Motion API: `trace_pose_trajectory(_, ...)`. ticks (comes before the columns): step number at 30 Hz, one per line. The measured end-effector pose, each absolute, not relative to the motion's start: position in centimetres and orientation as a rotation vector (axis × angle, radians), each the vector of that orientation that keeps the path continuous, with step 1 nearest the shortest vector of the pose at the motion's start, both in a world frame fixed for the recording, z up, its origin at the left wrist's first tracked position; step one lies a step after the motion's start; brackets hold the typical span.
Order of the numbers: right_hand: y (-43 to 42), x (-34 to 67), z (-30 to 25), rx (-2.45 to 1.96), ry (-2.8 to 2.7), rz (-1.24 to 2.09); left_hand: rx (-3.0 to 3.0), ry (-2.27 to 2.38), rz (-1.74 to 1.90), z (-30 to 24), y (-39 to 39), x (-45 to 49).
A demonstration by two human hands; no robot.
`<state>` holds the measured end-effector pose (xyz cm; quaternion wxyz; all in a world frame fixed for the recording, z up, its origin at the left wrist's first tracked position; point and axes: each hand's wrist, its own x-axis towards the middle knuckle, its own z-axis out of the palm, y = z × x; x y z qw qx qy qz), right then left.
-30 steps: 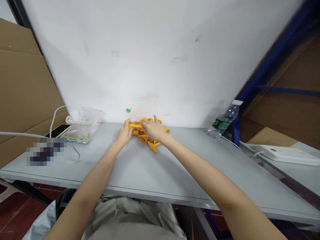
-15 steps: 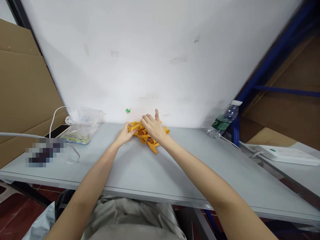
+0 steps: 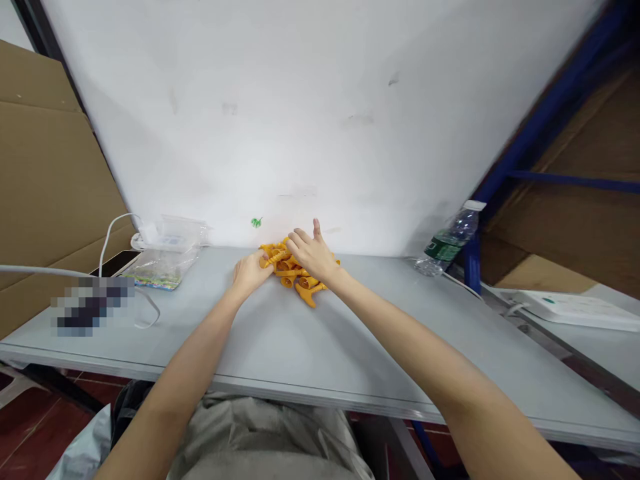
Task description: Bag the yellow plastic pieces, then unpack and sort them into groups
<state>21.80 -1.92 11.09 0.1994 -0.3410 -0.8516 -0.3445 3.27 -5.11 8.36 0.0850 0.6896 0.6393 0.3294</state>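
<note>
A heap of orange plastic pieces (image 3: 296, 275) lies on the grey table (image 3: 310, 340) close to the white back wall. My left hand (image 3: 251, 271) rests at the heap's left side, its fingers curled around one long orange piece (image 3: 278, 257). My right hand (image 3: 314, 253) lies over the top of the heap, thumb raised and fingers bent onto the same long piece. Part of the heap is hidden under my right hand.
A clear bag with coloured contents (image 3: 161, 265), a white charger block with cable (image 3: 145, 235) and a dark phone (image 3: 117, 261) lie at the back left. A plastic water bottle (image 3: 450, 239) leans at the back right. A white power strip (image 3: 570, 308) sits far right. Cardboard stands left.
My right hand has lifted slightly and shifted right over the heap, its thumb now raised. My left hand has kept its hold at the heap's left side.
</note>
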Motion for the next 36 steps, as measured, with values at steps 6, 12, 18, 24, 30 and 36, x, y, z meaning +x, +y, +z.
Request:
trace_pose_trajectory(6,1.1,26.5,11.8,-1.149,-2.178,-0.879,1.833,1.922,1.09,6.6,-2.7,1.5)
trace_pose_trajectory(12,4.9,33.4,9.3,-1.797,-1.627,-0.257,1.469,1.906,1.429,4.7,-0.5,-0.9)
trace_pose_trajectory(18,6.4,35.9,3.6,-1.964,-1.282,0.212,1.312,1.762,1.689,3.3,0.7,-2.4)
trace_pose_trajectory(24,7.0,35.3,1.1,-1.957,-1.158,0.247,1.404,1.651,1.569,1.8,2.1,-4.0)
trace_pose_trajectory(30,7.2,34.7,1.0,-2.023,-1.234,0.26,1.654,1.869,1.285,1.5,3.1,-6.3)
trace_pose_trajectory(36,8.0,35.0,0.8,-2.068,-1.343,0.263,1.977,2.138,0.761,1.6,3.3,-9.0)
